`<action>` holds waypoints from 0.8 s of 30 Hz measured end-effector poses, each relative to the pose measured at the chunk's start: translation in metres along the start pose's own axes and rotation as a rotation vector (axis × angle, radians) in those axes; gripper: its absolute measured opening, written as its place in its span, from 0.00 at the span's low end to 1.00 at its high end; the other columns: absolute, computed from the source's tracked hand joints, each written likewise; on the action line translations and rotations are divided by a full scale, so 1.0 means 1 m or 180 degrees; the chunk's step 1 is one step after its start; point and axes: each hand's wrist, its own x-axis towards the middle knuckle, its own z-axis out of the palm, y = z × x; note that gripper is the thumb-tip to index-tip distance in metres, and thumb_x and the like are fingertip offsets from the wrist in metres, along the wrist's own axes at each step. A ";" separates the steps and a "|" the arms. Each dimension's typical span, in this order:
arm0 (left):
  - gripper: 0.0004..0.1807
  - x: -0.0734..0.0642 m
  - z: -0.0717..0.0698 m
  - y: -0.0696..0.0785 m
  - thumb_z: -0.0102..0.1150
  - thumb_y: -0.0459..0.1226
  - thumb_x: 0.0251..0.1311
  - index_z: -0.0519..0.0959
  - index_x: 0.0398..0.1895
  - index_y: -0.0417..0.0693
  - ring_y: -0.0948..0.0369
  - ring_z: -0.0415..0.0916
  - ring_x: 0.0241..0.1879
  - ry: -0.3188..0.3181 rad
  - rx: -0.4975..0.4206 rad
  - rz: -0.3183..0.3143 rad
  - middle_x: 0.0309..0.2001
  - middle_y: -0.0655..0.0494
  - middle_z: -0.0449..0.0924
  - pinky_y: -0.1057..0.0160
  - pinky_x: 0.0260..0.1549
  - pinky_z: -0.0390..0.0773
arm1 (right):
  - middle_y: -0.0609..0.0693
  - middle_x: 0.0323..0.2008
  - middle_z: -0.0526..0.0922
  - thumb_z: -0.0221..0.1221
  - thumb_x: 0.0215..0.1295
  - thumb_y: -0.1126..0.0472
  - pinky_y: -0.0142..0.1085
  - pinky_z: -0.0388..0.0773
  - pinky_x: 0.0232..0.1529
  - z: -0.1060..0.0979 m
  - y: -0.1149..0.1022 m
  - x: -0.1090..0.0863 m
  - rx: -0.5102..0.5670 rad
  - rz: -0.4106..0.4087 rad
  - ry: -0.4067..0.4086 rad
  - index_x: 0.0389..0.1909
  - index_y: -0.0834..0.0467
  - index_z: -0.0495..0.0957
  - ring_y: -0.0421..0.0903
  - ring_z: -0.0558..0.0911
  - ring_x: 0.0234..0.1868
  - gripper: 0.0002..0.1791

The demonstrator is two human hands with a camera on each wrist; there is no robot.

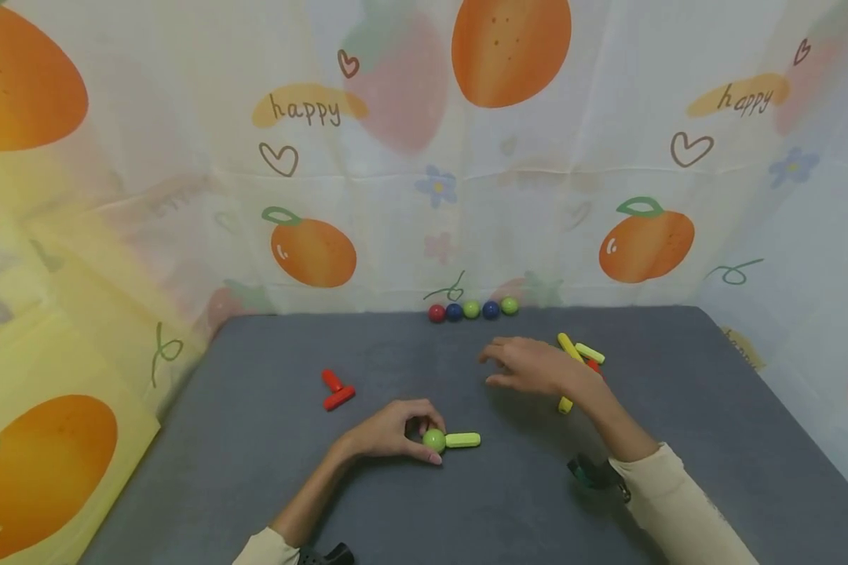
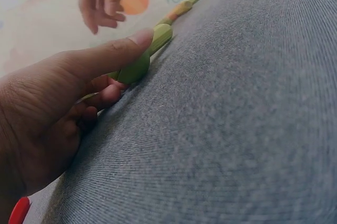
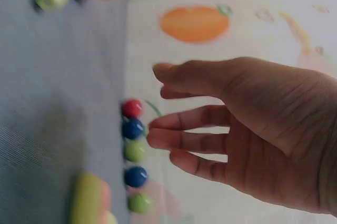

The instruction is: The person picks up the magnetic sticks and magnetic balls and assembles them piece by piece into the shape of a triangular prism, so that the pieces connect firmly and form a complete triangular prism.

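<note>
On the grey table (image 1: 205,471), head view: my left hand (image 1: 399,429) pinches a green ball (image 1: 434,440) near the middle, its side meeting one end of a lime stick (image 1: 462,440).
Right hand (image 1: 530,365), head view: fingers loose, holding nothing, above the table beside the yellow sticks (image 1: 568,345).
Rolling risk, head view: the ball could wander, I think, if my left grip slackened, since nothing fences it in; a low right forearm might scatter the yellow sticks.
Fruit-print cloth (image 1: 389,251), head view: hangs behind the table; red pieces (image 1: 338,399) lie to my left.
Thumb, left wrist view: laid over the ball; pressing sideways could skew the pair, and whether they are joined I cannot tell.
Table weave, left wrist view: finely ribbed.
Ball row (image 3: 135,151), right wrist view: red, blue, green, blue, green beyond my empty palm; a careless sweep might scatter it.
</note>
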 end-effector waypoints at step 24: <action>0.21 -0.001 0.001 0.001 0.78 0.45 0.58 0.83 0.53 0.56 0.67 0.71 0.40 -0.0100 -0.0031 -0.0143 0.42 0.57 0.78 0.69 0.44 0.74 | 0.62 0.55 0.82 0.61 0.53 0.80 0.57 0.79 0.54 0.018 0.146 0.069 -0.0305 -0.0143 0.0799 0.57 0.63 0.78 0.63 0.81 0.56 0.27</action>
